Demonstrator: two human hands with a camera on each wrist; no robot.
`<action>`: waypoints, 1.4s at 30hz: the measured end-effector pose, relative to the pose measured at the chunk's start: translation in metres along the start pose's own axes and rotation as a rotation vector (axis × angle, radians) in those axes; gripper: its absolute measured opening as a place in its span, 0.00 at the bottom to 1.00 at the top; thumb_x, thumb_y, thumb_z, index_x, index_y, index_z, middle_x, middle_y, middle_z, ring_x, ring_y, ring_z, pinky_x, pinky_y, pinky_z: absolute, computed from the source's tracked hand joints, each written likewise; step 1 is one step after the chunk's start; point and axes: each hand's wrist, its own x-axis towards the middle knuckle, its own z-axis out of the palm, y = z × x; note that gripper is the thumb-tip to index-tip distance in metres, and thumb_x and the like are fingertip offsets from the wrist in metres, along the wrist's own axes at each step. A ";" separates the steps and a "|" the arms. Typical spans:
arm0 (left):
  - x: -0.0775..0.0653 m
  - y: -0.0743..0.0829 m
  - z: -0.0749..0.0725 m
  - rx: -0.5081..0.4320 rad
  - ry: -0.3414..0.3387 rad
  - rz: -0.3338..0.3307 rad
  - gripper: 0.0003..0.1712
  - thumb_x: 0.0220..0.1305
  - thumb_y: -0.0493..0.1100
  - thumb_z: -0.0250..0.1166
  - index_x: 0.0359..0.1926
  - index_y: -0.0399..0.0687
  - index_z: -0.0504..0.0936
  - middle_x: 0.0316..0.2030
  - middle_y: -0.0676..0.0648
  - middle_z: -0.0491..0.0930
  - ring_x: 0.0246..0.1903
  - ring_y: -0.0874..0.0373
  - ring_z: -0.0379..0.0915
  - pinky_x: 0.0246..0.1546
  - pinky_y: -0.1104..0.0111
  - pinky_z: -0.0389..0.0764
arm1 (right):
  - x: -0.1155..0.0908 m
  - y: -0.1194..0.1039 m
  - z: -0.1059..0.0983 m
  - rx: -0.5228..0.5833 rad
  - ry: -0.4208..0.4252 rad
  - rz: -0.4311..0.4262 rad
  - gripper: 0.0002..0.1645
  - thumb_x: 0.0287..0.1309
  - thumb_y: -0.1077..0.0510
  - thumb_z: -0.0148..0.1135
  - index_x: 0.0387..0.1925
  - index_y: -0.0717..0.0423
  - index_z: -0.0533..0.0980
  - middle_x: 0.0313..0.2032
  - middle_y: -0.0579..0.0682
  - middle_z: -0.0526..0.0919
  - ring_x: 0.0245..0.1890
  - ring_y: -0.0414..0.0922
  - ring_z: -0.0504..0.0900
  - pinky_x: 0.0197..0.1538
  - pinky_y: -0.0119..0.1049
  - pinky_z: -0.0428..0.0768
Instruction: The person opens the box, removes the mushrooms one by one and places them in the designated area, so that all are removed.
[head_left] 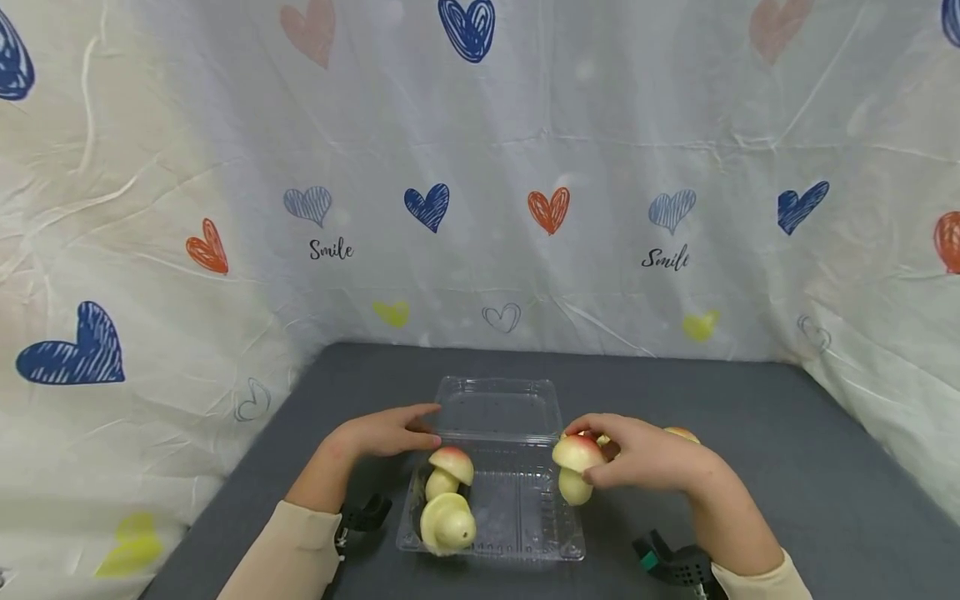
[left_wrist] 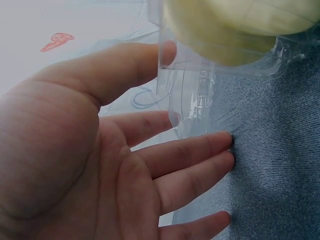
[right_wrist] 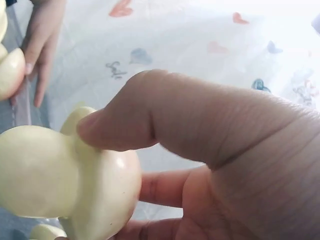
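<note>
A clear plastic clamshell box [head_left: 517, 508] lies with its lid [head_left: 495, 404] folded back. Inside, along the left side, are two cream toy mushrooms: one with a red-tinged cap [head_left: 452, 461] and, nearer, one with its stem end [head_left: 453, 529] turned toward me. My right hand [head_left: 645, 454] grips another mushroom [head_left: 576, 454] by its cap, stem hanging down, at the box's right edge. In the right wrist view, thumb and fingers span this mushroom's cap [right_wrist: 107, 185]. My left hand [head_left: 386, 433], fingers extended, touches the box's left side, thumb against the clear wall in the left wrist view.
Behind my right hand, another mushroom cap [head_left: 682, 434] partly shows on the dark grey table [head_left: 360, 375]. A white curtain [head_left: 487, 267] printed with hearts hangs behind and beside the table. Dark wrist straps sit below both hands.
</note>
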 end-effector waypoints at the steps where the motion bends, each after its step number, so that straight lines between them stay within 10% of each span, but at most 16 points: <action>1: 0.001 0.000 0.001 -0.001 -0.004 0.004 0.43 0.75 0.54 0.63 0.81 0.45 0.56 0.70 0.37 0.68 0.68 0.38 0.66 0.61 0.43 0.73 | -0.002 0.001 -0.001 -0.023 0.010 0.019 0.29 0.58 0.58 0.68 0.61 0.54 0.75 0.50 0.50 0.79 0.47 0.49 0.81 0.46 0.39 0.79; 10: 0.001 0.003 -0.001 -0.009 -0.026 0.008 0.44 0.76 0.56 0.61 0.82 0.46 0.53 0.72 0.37 0.66 0.69 0.38 0.65 0.62 0.42 0.72 | -0.009 0.006 -0.011 -0.271 0.048 0.203 0.28 0.53 0.49 0.70 0.58 0.46 0.79 0.47 0.40 0.80 0.40 0.42 0.76 0.43 0.44 0.72; 18: 0.000 0.003 -0.003 -0.014 -0.039 0.009 0.45 0.76 0.57 0.61 0.82 0.45 0.52 0.71 0.35 0.67 0.69 0.37 0.65 0.61 0.42 0.73 | 0.000 0.016 -0.003 -0.186 0.005 0.224 0.31 0.51 0.55 0.74 0.55 0.65 0.78 0.45 0.49 0.79 0.43 0.45 0.77 0.47 0.44 0.79; 30: 0.001 0.001 0.001 -0.025 -0.024 -0.004 0.44 0.76 0.55 0.62 0.81 0.44 0.53 0.70 0.36 0.68 0.69 0.37 0.65 0.61 0.42 0.73 | 0.013 0.023 0.012 -0.160 -0.003 0.293 0.12 0.55 0.56 0.74 0.34 0.57 0.79 0.27 0.47 0.77 0.25 0.44 0.78 0.32 0.38 0.77; 42: -0.002 0.003 0.000 -0.007 -0.004 -0.004 0.43 0.76 0.55 0.62 0.81 0.46 0.54 0.70 0.37 0.68 0.68 0.38 0.66 0.61 0.43 0.73 | 0.009 0.015 0.010 -0.215 0.035 0.305 0.24 0.57 0.54 0.77 0.49 0.65 0.80 0.38 0.49 0.82 0.33 0.45 0.80 0.39 0.42 0.80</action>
